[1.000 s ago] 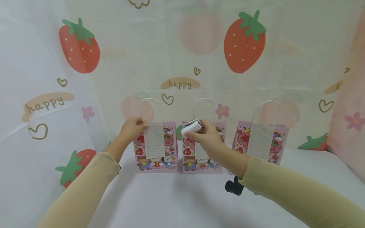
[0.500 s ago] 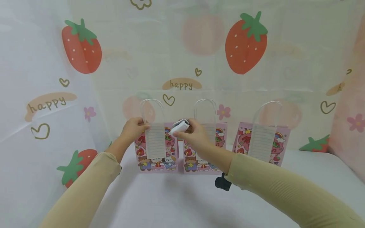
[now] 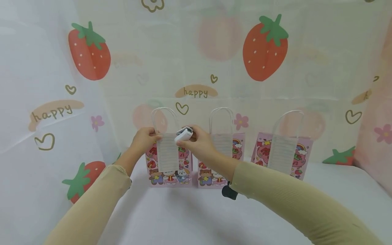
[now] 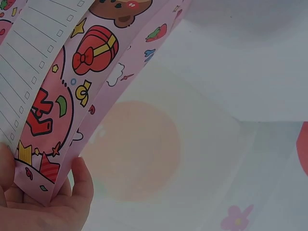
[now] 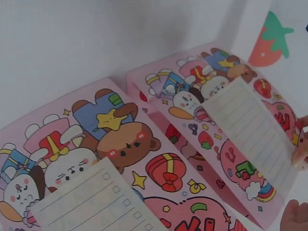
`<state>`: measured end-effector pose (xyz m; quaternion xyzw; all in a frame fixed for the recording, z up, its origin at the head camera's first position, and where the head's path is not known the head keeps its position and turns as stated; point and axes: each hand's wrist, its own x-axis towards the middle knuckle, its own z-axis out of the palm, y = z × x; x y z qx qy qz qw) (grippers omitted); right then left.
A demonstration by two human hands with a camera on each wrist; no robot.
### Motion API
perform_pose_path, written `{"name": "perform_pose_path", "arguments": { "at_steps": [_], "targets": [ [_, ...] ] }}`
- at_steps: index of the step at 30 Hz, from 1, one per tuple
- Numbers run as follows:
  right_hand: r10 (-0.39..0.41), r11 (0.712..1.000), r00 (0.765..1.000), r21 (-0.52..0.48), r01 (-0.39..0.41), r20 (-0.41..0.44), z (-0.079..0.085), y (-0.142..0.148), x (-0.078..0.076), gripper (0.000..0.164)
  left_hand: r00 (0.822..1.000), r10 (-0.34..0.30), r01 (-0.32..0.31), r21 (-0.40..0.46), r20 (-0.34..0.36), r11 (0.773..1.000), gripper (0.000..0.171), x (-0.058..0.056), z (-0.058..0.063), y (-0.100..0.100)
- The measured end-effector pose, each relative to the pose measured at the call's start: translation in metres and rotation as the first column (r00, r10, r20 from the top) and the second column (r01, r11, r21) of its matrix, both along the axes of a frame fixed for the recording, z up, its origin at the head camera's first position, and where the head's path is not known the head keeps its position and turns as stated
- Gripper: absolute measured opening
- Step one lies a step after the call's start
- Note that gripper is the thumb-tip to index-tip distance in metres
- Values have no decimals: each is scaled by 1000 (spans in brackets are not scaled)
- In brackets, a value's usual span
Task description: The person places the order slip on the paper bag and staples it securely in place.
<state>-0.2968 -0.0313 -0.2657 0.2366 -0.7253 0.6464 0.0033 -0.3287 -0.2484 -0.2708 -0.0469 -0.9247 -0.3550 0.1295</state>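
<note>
A pink cartoon gift bag [image 3: 184,177] stands upright at the left of a row, a lined checklist sheet [image 3: 167,154] lying against its front. My left hand [image 3: 143,140] pinches the bag's top left corner together with the sheet. In the left wrist view, the thumb of my left hand [image 4: 43,207] presses on the front while the fingers are behind the bag. My right hand [image 3: 200,141] holds a small white stapler [image 3: 183,135], its two halves apart, at the sheet's top right corner. Whether the stapler touches the paper, I cannot tell. The stapler is outside the right wrist view.
A matching middle bag [image 3: 204,175] stands just right of the first, partly behind my right forearm. Further right is a third bag [image 3: 301,157]. Both carry lined sheets and white handles. All stand on a white tabletop [image 3: 171,217] before a strawberry-print cloth [image 3: 196,71].
My right hand has moved left with the stapler, from in front of the middle bag to the left bag's sheet. My left hand keeps its hold on the left bag.
</note>
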Motion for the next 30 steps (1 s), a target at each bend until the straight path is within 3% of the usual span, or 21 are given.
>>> {"name": "perform_pose_path", "arguments": {
  "at_steps": [8,16,26,30],
  "targets": [
    [16,1000,999,8,-16,-35,2,-15,-8,48,1000,0,0,13,1,1000,29,1,-1,0],
    [26,985,992,170,-5,-125,8,-35,-21,44,1000,5,-5,-7,-23,1000,26,1,-1,0],
    [10,925,977,374,72,-214,17,-50,-33,47,1000,-7,6,-17,-31,1000,26,2,-1,-1],
    [18,868,967,484,111,-253,19,-52,-36,43,999,-10,10,-10,-32,1000,28,1,-2,0]
  ]
}}
